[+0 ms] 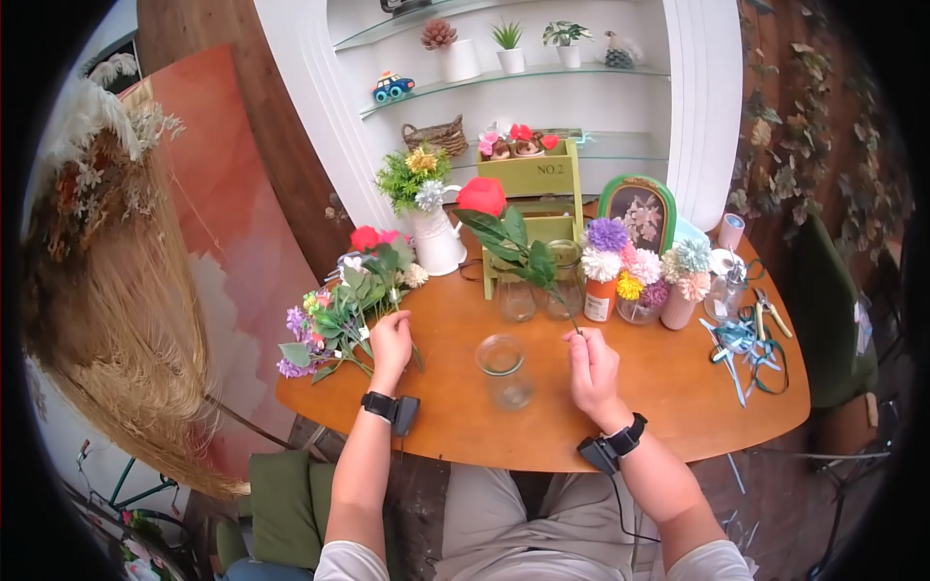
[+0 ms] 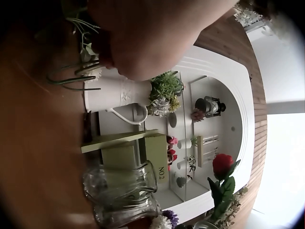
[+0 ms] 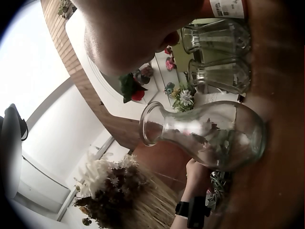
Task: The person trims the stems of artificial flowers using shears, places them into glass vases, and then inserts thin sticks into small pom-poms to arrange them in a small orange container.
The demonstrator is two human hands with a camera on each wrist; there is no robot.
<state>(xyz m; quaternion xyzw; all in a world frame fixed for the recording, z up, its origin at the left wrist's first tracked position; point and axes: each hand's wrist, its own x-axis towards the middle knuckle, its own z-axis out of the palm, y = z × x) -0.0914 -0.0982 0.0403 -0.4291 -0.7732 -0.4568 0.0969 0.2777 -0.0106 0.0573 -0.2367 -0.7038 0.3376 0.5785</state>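
My right hand (image 1: 593, 368) pinches the lower stem of a red artificial rose (image 1: 481, 197), raised over the table with its bloom leaning left. Fingers curled, my left hand (image 1: 392, 341) holds flower stems (image 1: 418, 356) at the left, beside red blooms and green leaves (image 1: 386, 259). Purple and mixed flowers (image 1: 302, 349) lie left of that hand. Between the hands stands a clear glass vase (image 1: 504, 376), its bulbous body and flared rim large in the right wrist view. In the left wrist view the hand's own bulk hides most of its fingers.
Behind are a white pitcher (image 1: 438, 242) of flowers, a green wooden stand (image 1: 528, 160), glass jars (image 1: 517, 302) and pompom flowers (image 1: 608, 235) in containers. Pliers (image 1: 772, 315) and blue ribbons (image 1: 741, 351) lie at right. A dried-grass bundle (image 1: 126, 290) stands off the table's left side.
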